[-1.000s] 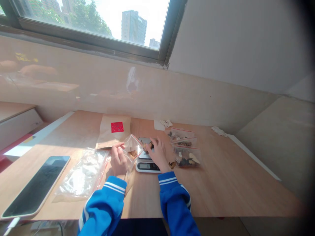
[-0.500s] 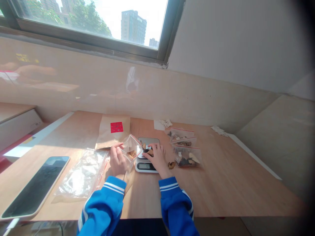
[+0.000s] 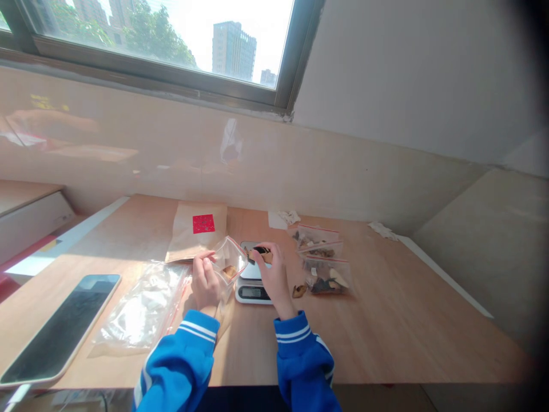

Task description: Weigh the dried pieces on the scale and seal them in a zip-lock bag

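Pale wall (image 3: 364, 166) and a window (image 3: 184, 40) rise behind the wooden surface (image 3: 386, 332), which bears a phone (image 3: 64, 326), loose clear plastic (image 3: 132, 312) and a brown paper packet (image 3: 184, 243) on the left, and filled zip bags (image 3: 329, 277) on the right. My left hand (image 3: 206, 283) pinches a small clear bag (image 3: 234, 252) with a brown piece (image 3: 230, 271) inside, its mouth facing right. My right hand (image 3: 274, 280) curls closed around some dried slices (image 3: 262, 253) over the white scale (image 3: 251, 272). They lie just right of the bag's mouth, their long axis roughly left to right, pointing toward it; my right hand is the nearer, and I cannot tell whether slices and bag touch. One stray slice (image 3: 299, 290) rests right of the scale. Half a second ago the dried slices lay lower, on the scale under my fingers; now they are gathered up, while my left hand stays nearly where it was
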Action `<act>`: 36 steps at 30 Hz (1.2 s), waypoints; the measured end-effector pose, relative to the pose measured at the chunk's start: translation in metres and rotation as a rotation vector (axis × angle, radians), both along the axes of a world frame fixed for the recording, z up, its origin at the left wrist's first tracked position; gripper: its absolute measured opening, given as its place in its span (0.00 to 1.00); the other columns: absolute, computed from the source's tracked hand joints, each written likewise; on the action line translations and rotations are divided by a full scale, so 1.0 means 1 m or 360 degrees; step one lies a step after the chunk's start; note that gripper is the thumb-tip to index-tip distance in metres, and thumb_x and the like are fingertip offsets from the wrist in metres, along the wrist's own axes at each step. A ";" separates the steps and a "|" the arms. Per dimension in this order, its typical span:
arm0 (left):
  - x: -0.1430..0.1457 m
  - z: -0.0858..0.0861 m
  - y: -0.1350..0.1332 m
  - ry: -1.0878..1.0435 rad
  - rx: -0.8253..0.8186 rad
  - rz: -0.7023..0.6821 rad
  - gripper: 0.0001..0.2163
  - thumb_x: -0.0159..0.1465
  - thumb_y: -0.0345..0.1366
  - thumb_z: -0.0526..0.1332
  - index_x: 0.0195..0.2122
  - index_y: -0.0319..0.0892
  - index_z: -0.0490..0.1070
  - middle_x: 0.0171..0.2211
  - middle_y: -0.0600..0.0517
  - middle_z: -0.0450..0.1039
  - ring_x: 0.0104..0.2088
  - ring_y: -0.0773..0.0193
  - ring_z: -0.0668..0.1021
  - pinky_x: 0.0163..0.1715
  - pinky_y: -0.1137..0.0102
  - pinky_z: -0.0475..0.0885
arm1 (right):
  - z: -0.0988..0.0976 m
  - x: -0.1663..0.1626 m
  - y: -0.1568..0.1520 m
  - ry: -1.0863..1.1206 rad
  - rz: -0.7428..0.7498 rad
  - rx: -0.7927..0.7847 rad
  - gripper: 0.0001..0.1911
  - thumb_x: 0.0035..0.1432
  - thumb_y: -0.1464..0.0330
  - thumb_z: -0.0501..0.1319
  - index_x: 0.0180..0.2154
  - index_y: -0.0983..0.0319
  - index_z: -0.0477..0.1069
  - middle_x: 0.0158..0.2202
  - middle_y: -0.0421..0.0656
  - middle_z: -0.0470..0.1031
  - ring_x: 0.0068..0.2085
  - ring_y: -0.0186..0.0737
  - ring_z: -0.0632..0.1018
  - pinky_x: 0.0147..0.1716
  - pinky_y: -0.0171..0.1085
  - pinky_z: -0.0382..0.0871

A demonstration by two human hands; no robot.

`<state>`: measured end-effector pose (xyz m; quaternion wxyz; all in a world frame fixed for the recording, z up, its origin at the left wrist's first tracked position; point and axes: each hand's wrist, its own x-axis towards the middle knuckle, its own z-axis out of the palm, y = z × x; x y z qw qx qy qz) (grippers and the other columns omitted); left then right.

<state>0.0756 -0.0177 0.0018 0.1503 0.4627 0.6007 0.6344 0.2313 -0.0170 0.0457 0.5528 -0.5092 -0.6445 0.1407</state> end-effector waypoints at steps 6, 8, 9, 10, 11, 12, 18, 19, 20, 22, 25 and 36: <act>0.000 0.004 -0.003 -0.0005 -0.0016 -0.0023 0.15 0.68 0.41 0.44 0.42 0.42 0.68 0.36 0.49 0.71 0.38 0.60 0.74 0.42 0.63 0.69 | 0.030 -0.040 -0.010 0.0088 0.0446 -0.0053 0.12 0.64 0.60 0.56 0.46 0.58 0.69 0.46 0.43 0.75 0.47 0.39 0.76 0.48 0.37 0.69; -0.001 0.004 -0.003 -0.0008 -0.0007 -0.0033 0.15 0.68 0.41 0.44 0.42 0.42 0.67 0.37 0.48 0.72 0.39 0.59 0.74 0.43 0.63 0.69 | 0.028 -0.047 -0.009 0.0108 0.0526 -0.0127 0.13 0.65 0.61 0.54 0.48 0.58 0.69 0.50 0.43 0.75 0.48 0.38 0.77 0.47 0.36 0.71; -0.001 0.004 -0.003 -0.0010 0.0005 -0.0039 0.15 0.68 0.41 0.44 0.42 0.42 0.67 0.38 0.47 0.72 0.39 0.59 0.74 0.43 0.62 0.69 | 0.026 -0.049 -0.009 0.0118 0.0541 -0.0144 0.14 0.66 0.62 0.53 0.49 0.58 0.68 0.51 0.43 0.74 0.48 0.38 0.77 0.46 0.36 0.71; -0.001 0.003 -0.003 -0.0010 0.0013 -0.0048 0.15 0.68 0.41 0.44 0.42 0.42 0.67 0.38 0.47 0.72 0.39 0.59 0.74 0.43 0.62 0.69 | 0.024 -0.050 -0.009 0.0123 0.0541 -0.0144 0.14 0.66 0.63 0.52 0.50 0.58 0.68 0.51 0.44 0.74 0.48 0.38 0.77 0.46 0.36 0.72; -0.002 0.003 -0.003 -0.0006 0.0017 -0.0057 0.15 0.68 0.41 0.44 0.42 0.42 0.67 0.37 0.46 0.72 0.39 0.58 0.74 0.42 0.62 0.69 | 0.023 -0.051 -0.009 0.0121 0.0531 -0.0132 0.14 0.67 0.63 0.51 0.50 0.58 0.68 0.51 0.44 0.74 0.49 0.38 0.77 0.46 0.36 0.72; -0.002 0.002 -0.003 0.0000 0.0018 -0.0058 0.15 0.68 0.41 0.44 0.42 0.42 0.67 0.37 0.47 0.71 0.39 0.58 0.74 0.42 0.62 0.69 | 0.022 -0.051 -0.010 0.0109 0.0514 -0.0116 0.14 0.67 0.64 0.50 0.49 0.58 0.69 0.51 0.44 0.75 0.49 0.38 0.77 0.47 0.36 0.71; 0.000 0.003 -0.003 -0.0011 -0.0002 -0.0035 0.14 0.68 0.41 0.44 0.42 0.44 0.67 0.36 0.50 0.71 0.39 0.60 0.74 0.42 0.64 0.68 | 0.020 -0.048 -0.006 0.0042 0.0300 0.0048 0.15 0.68 0.67 0.45 0.45 0.59 0.70 0.45 0.45 0.75 0.49 0.38 0.74 0.51 0.39 0.68; 0.001 0.004 -0.003 -0.0024 -0.0011 -0.0029 0.14 0.68 0.41 0.44 0.42 0.44 0.67 0.36 0.51 0.70 0.38 0.60 0.74 0.42 0.64 0.68 | 0.017 -0.045 -0.002 0.0056 0.0228 0.0082 0.16 0.68 0.67 0.44 0.44 0.60 0.70 0.44 0.45 0.74 0.48 0.39 0.74 0.50 0.40 0.67; 0.001 0.004 -0.003 -0.0032 -0.0019 -0.0020 0.14 0.68 0.41 0.44 0.42 0.44 0.67 0.36 0.51 0.70 0.38 0.60 0.74 0.42 0.64 0.68 | 0.012 -0.041 0.003 0.0075 0.0147 0.0100 0.17 0.68 0.67 0.44 0.43 0.61 0.70 0.43 0.46 0.74 0.48 0.39 0.74 0.50 0.40 0.67; 0.001 0.005 -0.003 -0.0042 -0.0041 0.0002 0.14 0.68 0.41 0.44 0.42 0.44 0.67 0.35 0.51 0.70 0.38 0.60 0.73 0.42 0.64 0.67 | -0.001 -0.033 0.013 0.0077 -0.0013 0.0076 0.17 0.67 0.68 0.43 0.43 0.62 0.70 0.43 0.48 0.73 0.47 0.41 0.73 0.49 0.42 0.67; 0.000 0.004 -0.002 -0.0072 -0.0070 0.0029 0.14 0.68 0.41 0.44 0.41 0.43 0.67 0.34 0.51 0.70 0.37 0.60 0.73 0.41 0.65 0.67 | -0.024 -0.024 0.027 -0.0153 -0.0101 -0.0041 0.15 0.65 0.69 0.47 0.45 0.63 0.70 0.45 0.50 0.72 0.49 0.44 0.71 0.50 0.45 0.65; -0.003 0.001 0.000 -0.0097 -0.0067 0.0054 0.14 0.68 0.42 0.45 0.41 0.44 0.67 0.33 0.51 0.70 0.35 0.60 0.74 0.37 0.65 0.68 | -0.047 -0.032 0.028 -0.0587 -0.0163 -0.0148 0.16 0.60 0.72 0.54 0.49 0.60 0.71 0.44 0.49 0.74 0.44 0.48 0.70 0.46 0.47 0.64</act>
